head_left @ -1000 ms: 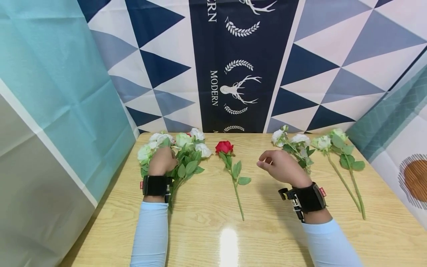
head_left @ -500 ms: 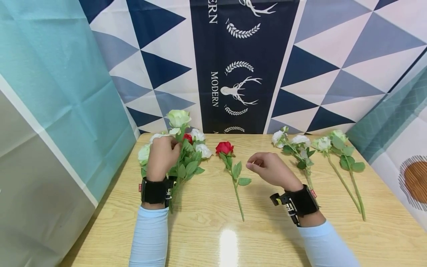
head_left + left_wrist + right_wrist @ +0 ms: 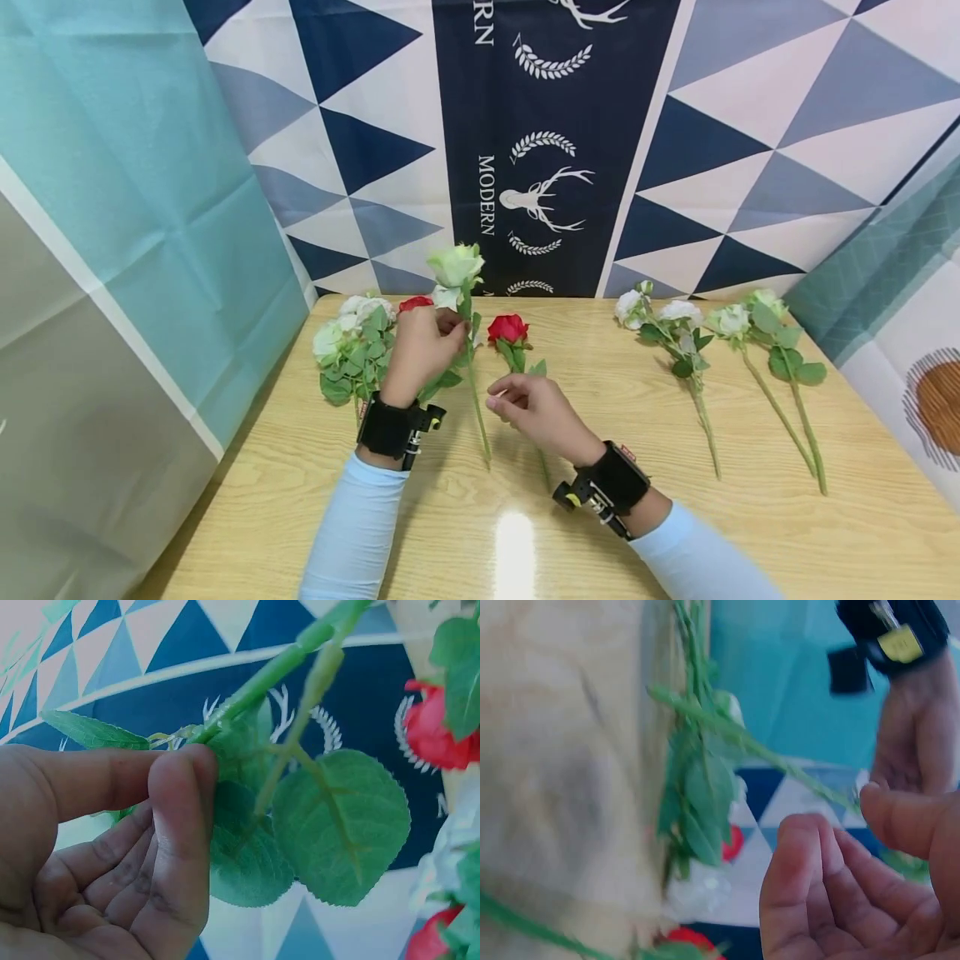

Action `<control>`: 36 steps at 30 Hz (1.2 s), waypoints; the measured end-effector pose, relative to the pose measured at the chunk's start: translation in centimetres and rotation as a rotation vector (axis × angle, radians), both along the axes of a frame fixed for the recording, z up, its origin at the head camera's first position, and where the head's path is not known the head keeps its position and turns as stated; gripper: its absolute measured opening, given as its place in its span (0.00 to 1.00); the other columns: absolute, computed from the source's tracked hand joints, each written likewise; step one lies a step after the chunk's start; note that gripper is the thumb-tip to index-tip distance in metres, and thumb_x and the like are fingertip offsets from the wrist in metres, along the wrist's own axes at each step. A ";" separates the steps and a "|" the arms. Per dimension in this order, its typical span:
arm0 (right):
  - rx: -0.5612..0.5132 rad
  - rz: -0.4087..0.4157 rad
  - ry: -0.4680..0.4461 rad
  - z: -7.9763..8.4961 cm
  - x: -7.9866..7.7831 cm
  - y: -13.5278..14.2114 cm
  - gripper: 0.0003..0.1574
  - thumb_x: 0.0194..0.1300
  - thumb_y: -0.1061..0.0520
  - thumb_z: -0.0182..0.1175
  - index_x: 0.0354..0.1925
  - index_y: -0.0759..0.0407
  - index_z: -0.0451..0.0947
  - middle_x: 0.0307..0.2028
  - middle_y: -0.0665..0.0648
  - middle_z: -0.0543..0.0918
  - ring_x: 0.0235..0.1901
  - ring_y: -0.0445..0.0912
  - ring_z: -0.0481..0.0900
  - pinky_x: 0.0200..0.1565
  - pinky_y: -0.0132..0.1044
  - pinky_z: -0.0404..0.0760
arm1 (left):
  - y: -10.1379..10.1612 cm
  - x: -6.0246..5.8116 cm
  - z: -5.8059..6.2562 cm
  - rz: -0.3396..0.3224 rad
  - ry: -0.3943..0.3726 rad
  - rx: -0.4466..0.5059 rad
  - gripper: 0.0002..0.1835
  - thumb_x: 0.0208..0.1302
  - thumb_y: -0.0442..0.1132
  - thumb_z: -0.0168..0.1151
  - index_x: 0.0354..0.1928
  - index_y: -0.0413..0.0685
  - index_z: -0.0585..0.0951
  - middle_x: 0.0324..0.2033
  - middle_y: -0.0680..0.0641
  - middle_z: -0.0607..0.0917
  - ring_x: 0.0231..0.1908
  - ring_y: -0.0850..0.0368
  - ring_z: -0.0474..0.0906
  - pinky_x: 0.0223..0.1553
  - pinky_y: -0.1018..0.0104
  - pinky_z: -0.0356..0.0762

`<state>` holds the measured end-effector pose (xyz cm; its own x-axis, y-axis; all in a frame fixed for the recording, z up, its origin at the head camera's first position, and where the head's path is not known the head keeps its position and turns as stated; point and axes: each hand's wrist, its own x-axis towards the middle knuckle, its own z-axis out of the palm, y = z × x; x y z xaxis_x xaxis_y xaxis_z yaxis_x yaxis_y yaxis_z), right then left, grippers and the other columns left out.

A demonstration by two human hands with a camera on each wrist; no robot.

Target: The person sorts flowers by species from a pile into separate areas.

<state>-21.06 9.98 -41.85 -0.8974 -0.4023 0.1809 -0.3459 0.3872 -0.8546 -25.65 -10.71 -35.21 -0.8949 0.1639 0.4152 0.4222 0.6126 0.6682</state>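
My left hand (image 3: pixel 423 350) pinches the stem of a pale green artificial rose (image 3: pixel 456 267), held upright above the table. In the left wrist view, thumb and fingers meet on the green stem (image 3: pixel 259 681), with serrated leaves (image 3: pixel 341 825) hanging beside it. My right hand (image 3: pixel 543 412) hovers to the right of that stem, over a single red rose (image 3: pixel 509 328) whose stem it partly covers. A gap shows between its thumb and loosely bent fingers (image 3: pixel 799 862) in the right wrist view; the held stem (image 3: pixel 780 765) passes beyond them.
White and pale green roses (image 3: pixel 352 329) lie bunched at the table's left, with another red bloom (image 3: pixel 416 303) partly behind my left hand. On the right lie white roses (image 3: pixel 681 312) and pale green roses (image 3: pixel 729 321). A patterned cloth (image 3: pixel 390 150) hangs behind the wooden table (image 3: pixel 600 542).
My left hand has lifted the pale green rose out of the left bunch and carried it rightward. My right hand has moved left, toward the rose's stem.
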 end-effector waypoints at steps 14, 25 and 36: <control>-0.094 0.013 -0.070 -1.1 0.6 -0.9 0.06 0.73 0.63 0.62 0.44 0.67 0.80 0.34 0.65 0.84 0.30 0.54 0.84 0.33 0.49 0.85 | 1.4 -0.1 -1.0 -0.095 -0.170 0.066 0.10 0.71 0.38 0.65 0.32 0.43 0.89 0.20 0.46 0.87 0.23 0.47 0.86 0.27 0.63 0.79; -0.083 0.023 0.001 -0.6 0.3 -0.4 0.03 0.73 0.63 0.62 0.43 0.63 0.81 0.33 0.59 0.85 0.31 0.56 0.86 0.36 0.46 0.86 | 1.2 1.7 1.0 -0.160 -0.068 0.037 0.13 0.68 0.37 0.66 0.23 0.51 0.82 0.15 0.52 0.81 0.18 0.56 0.77 0.25 0.67 0.69; -0.074 0.031 0.089 -1.0 -0.2 -0.2 0.03 0.70 0.61 0.66 0.37 0.58 0.83 0.32 0.53 0.85 0.28 0.39 0.79 0.32 0.31 0.78 | -0.4 3.1 2.6 -0.383 -0.010 -0.109 0.10 0.56 0.22 0.65 0.27 0.46 0.86 0.18 0.57 0.78 0.19 0.63 0.68 0.25 0.69 0.65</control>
<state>-21.25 9.75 -42.81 -0.8638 -0.4123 0.2897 -0.4325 0.3117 -0.8460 -22.60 -11.12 -32.56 -0.7643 0.5295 0.3682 0.6277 0.4795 0.6133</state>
